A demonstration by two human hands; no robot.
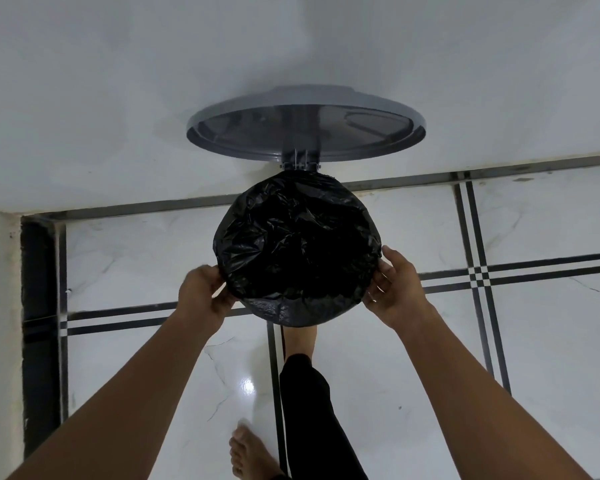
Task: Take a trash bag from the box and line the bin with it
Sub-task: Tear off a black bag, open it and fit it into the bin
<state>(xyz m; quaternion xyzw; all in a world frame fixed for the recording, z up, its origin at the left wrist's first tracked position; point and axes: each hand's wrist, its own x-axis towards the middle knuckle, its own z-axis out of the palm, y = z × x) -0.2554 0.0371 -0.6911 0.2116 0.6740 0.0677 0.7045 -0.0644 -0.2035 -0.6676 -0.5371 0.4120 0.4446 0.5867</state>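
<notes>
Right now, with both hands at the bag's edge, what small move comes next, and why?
Probably tuck the bag edge lower down the near side. It already covers the opening, the lid stands open, and the left hand and right hand pinch it at opposite sides.

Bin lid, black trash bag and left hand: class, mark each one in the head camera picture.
bin lid [305, 133]: head view, middle of its open underside.
black trash bag [297, 247]: head view, crumpled centre over the bin mouth.
left hand [201, 292]: head view, back of the hand.

Open floor [551, 341] either side of bagged bin [297, 244]; raised lid [305, 123] and wall [118, 81] behind.
</notes>
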